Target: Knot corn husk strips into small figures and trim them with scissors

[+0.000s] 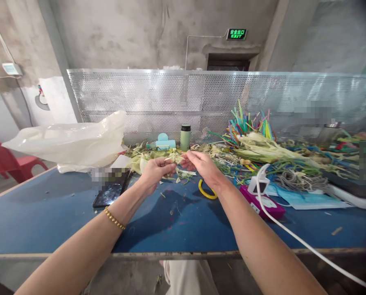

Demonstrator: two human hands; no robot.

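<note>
Over the middle of the blue table, both hands meet at the fingertips around a small pale piece of corn husk (pixel 174 155). My left hand (pixel 157 172), with a gold bead bracelet on its wrist, is closed in a pinch at the husk's lower left. From the other side, my right hand (pixel 203 166) has its thumb and curled fingers pressed together close to the piece; what exactly they grip is too small to make out. A yellow ring-shaped handle (pixel 206 191) lies just under the right wrist, partly hidden by it. Husk scraps lie behind the hands.
A phone (pixel 109 196) and a pale plastic bag (pixel 75 141) are at left. A green bottle (pixel 185 138) stands behind. At right are corn husks (pixel 259 149), coloured sticks (pixel 247 123), cord coils (pixel 299 180), a purple power block (pixel 267 205) with a white cable, and a blue mask (pixel 312 200).
</note>
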